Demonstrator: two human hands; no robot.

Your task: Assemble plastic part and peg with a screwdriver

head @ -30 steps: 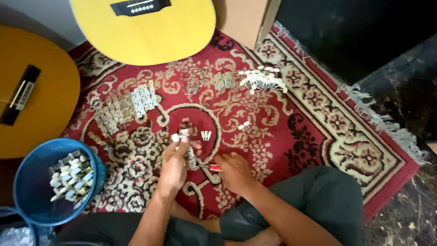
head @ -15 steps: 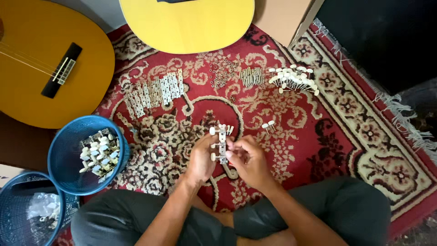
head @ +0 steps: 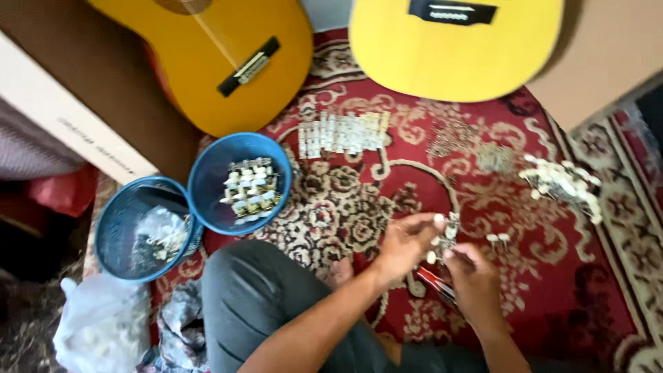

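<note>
While both hands meet just right of frame centre, they hold one small tuning-machine strip [head: 447,236] with white knobs between them. Left hand [head: 402,243] has fingers pinched together on the strip's left side; right hand [head: 473,280] comes up from 5 o'clock, fingers closed on the strip's lower end. Strip sits upright-ish, above the red patterned rug [head: 566,290], not resting on it as far as I can tell.

A red-handled tool [head: 435,282] lies on the rug just under the hands, partly hidden by the right hand. Two loose white pegs [head: 498,239] sit at 3 o'clock of the strip, near but apart.

At 10 o'clock of the hands: a blue basket [head: 207,190] with finished strips piled in it. A second blue basket [head: 114,231] touches it at 8 o'clock, holding clear plastic bags.

At 12 o'clock: a row of metal plates [head: 342,132] laid flat on the rug. At 2 o'clock: a heap of white-knobbed parts [head: 563,183], well apart from the hands.

Top edge: an orange guitar body [head: 228,55] at 11 o'clock, a yellow guitar body [head: 456,52] at 1 o'clock. The person's grey-trousered knee [head: 255,297] is at 8 o'clock of the hands.
</note>
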